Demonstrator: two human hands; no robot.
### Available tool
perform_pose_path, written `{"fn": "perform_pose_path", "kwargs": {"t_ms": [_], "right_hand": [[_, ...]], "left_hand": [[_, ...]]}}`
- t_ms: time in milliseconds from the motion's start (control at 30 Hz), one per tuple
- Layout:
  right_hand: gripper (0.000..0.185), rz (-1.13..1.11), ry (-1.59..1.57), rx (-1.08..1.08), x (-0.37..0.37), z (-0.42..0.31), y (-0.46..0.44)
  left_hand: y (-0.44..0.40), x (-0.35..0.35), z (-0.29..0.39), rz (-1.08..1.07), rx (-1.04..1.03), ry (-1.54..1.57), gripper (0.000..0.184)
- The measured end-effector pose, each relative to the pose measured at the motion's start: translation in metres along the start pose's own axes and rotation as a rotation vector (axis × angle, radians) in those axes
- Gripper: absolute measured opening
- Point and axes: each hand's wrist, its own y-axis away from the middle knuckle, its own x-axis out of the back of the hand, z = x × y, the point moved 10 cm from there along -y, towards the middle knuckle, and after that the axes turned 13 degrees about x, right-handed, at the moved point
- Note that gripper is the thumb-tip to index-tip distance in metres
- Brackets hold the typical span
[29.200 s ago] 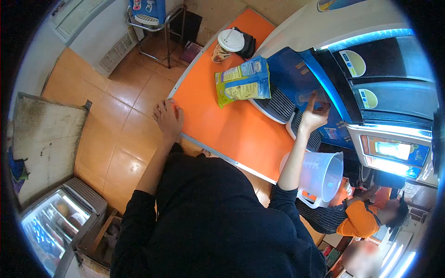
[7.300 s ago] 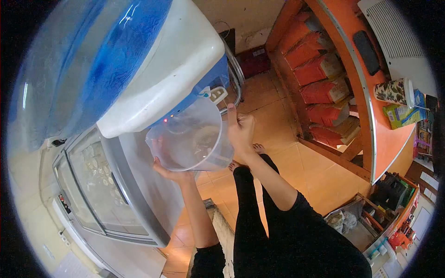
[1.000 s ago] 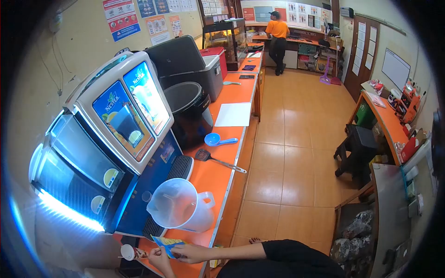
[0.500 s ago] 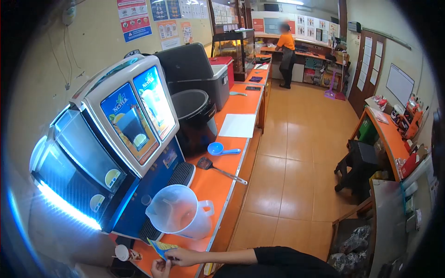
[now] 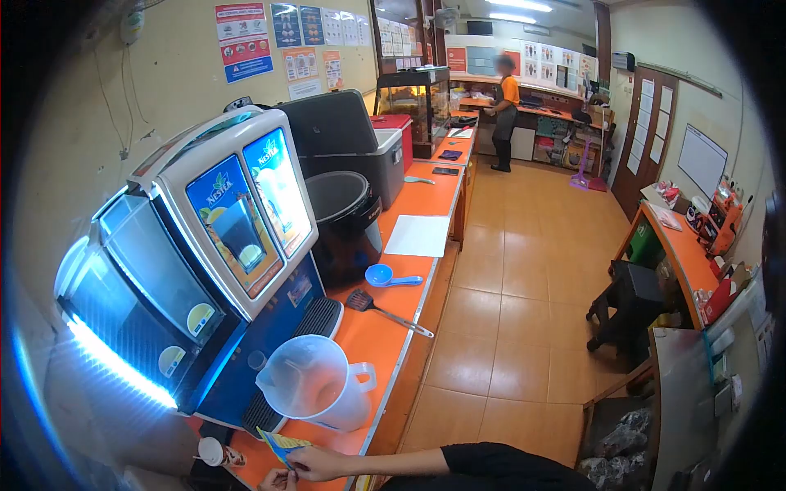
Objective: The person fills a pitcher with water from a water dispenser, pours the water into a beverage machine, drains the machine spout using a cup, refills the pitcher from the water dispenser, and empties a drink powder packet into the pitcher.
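At the bottom of the head view, my right hand (image 5: pixel 317 463) pinches the edge of a yellow and blue packet (image 5: pixel 283 445). My left hand (image 5: pixel 278 480) is closed on the packet's lower edge, close beside my right fingers and partly cut off by the frame. Just beyond the packet, a translucent pitcher (image 5: pixel 318 385) stands upright on the orange counter (image 5: pixel 366 320), its handle toward the counter's front edge. A patterned cup with a white lid (image 5: pixel 214 452) is left of my hands. The packet's opening is too small to make out.
The drink dispenser (image 5: pixel 237 221) stands at the left. Along the counter lie a slotted spatula (image 5: pixel 385 312), a blue scoop (image 5: pixel 391 277) and a white board (image 5: pixel 417 236), beside a black bucket (image 5: pixel 340 213) and a grey cooler (image 5: pixel 352 155). A person in orange (image 5: pixel 505 114) stands far back.
Both hands and the packet have shifted slightly down in the view, while the head view has tilted up a little. The person at the back has turned and now stands more upright.
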Motion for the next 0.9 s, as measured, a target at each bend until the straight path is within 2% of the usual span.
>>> {"fn": "perform_pose_path", "kwargs": {"t_ms": [33, 100, 133, 200, 300, 333, 400, 633, 700, 833, 900], "right_hand": [[0.014, -0.003, -0.002, 0.002, 0.002, -0.004, 0.000], [0.015, 0.025, 0.040, -0.015, 0.009, -0.011, -0.001], [0.015, 0.022, 0.036, -0.013, 0.005, -0.009, -0.001], [0.015, 0.127, 0.095, 0.111, 0.007, -0.011, -0.001], [0.016, 0.113, 0.083, 0.063, 0.003, -0.003, -0.002], [0.016, 0.110, 0.081, 0.062, 0.002, -0.003, -0.003], [0.018, 0.184, 0.072, 0.029, 0.007, -0.001, -0.001], [0.017, 0.301, 0.154, -0.006, 0.016, -0.009, 0.003], [0.016, 0.248, 0.134, -0.057, 0.015, -0.006, 0.003], [0.018, 0.069, 0.083, -0.050, 0.009, -0.002, -0.002], [0.025, 0.116, 0.299, 0.163, 0.018, -0.025, -0.005]], "left_hand": [[0.002, 0.000, 0.005, 0.004, 0.002, 0.000, 0.009], [0.008, -0.002, 0.023, 0.050, -0.064, -0.251, 0.010], [0.004, -0.004, 0.009, 0.053, -0.059, -0.252, 0.010], [0.002, -0.010, -0.008, 0.126, -0.252, -0.312, 0.012], [0.027, 0.000, 0.078, 0.252, -0.344, -0.187, 0.015], [0.027, -0.003, 0.074, 0.253, -0.341, -0.187, 0.015], [0.021, -0.004, 0.049, 0.251, -0.206, 0.027, 0.016], [0.028, -0.001, 0.045, 0.327, -0.095, 0.178, 0.019], [0.041, 0.001, 0.080, 0.429, -0.200, -0.191, 0.017], [0.038, 0.003, 0.080, 0.386, -0.245, -0.232, 0.015], [0.040, 0.003, 0.091, 0.391, -0.373, -0.269, 0.010]]}}
